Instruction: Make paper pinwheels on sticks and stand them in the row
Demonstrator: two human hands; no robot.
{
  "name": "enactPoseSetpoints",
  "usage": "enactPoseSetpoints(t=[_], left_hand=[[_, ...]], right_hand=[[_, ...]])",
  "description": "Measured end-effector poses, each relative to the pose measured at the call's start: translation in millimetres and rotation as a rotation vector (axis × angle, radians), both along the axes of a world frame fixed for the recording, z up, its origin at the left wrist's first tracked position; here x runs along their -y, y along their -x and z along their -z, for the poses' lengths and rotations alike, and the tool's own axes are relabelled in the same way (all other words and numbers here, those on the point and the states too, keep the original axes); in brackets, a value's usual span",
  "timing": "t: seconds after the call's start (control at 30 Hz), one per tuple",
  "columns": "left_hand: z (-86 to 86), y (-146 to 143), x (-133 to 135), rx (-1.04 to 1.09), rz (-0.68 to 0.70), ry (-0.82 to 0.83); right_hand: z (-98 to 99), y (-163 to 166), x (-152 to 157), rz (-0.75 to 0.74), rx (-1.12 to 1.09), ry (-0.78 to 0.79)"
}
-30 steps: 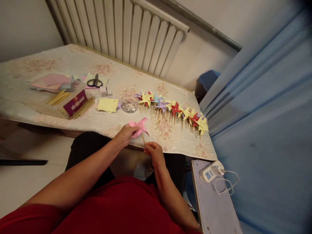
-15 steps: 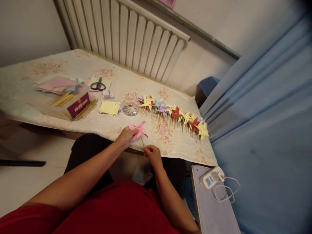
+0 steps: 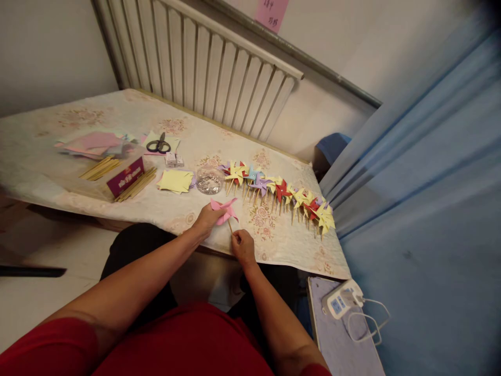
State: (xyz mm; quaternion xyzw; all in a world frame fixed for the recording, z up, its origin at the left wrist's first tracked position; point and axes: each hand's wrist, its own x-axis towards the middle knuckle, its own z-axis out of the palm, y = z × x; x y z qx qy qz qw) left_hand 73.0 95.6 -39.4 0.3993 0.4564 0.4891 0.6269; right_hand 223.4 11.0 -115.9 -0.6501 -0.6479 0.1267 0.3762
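Note:
A pink paper pinwheel (image 3: 229, 211) on a thin wooden stick is held over the table's front edge. My left hand (image 3: 207, 219) is closed on the pinwheel's head, the thumb lying across its middle. Lower down, the fingers of my right hand (image 3: 242, 245) pinch the stick. Just beyond the hands sits a round clear dish (image 3: 209, 181) of small shiny pieces, too small to name. Left of it lies a stack of yellow paper pieces (image 3: 176, 180). Several finished-looking pinwheels (image 3: 282, 191) in yellow, red, purple and blue lie in a row to the right.
Wooden sticks (image 3: 136, 184) lie by a clear packet with a purple label (image 3: 125, 177). Behind are black-handled scissors (image 3: 158, 145), small white boxes (image 3: 174, 160) and pink paper sheets (image 3: 94, 143). A power strip (image 3: 342, 299) rests on a side surface at right, near a blue curtain (image 3: 415, 209).
The camera view has tilted up slightly. My right hand has turned a little on the stick and sits closer to the pinwheel's head; my left hand keeps its hold.

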Motion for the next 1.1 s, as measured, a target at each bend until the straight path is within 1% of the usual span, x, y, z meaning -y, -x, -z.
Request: enactPoseSetpoints(t=[0.13,0.27,0.43,0.57,0.67,0.8,0.93,1.1], left_hand=[[2.8,-4,-8,-0.031,0.004,-0.018],[3.4,-6,-13,-0.02,0.032,-0.013],[3.1,-2,-15,0.026,0.107,-0.015],[5.8,6,-10,0.077,0.143,-0.01],[9.3,11,-4,0.079,0.156,0.072],[11.5,16,4,0.009,0.17,0.202],[11.0,20,6,0.018,0.225,0.253],[11.3,26,4,0.046,0.199,0.314]], right_hand=[[8.6,-3,-5,-0.014,0.034,-0.049],[13.9,-4,-7,0.002,0.041,-0.053],[13.3,-6,-7,0.004,-0.011,-0.045],[11.0,-7,-9,0.022,-0.047,-0.032],[10.6,-8,-10,0.029,-0.075,-0.018],[10.2,-8,-10,0.038,-0.124,0.004],[8.5,-8,-10,0.047,-0.145,0.022],[8.9,-8,-11,0.051,-0.147,0.018]])
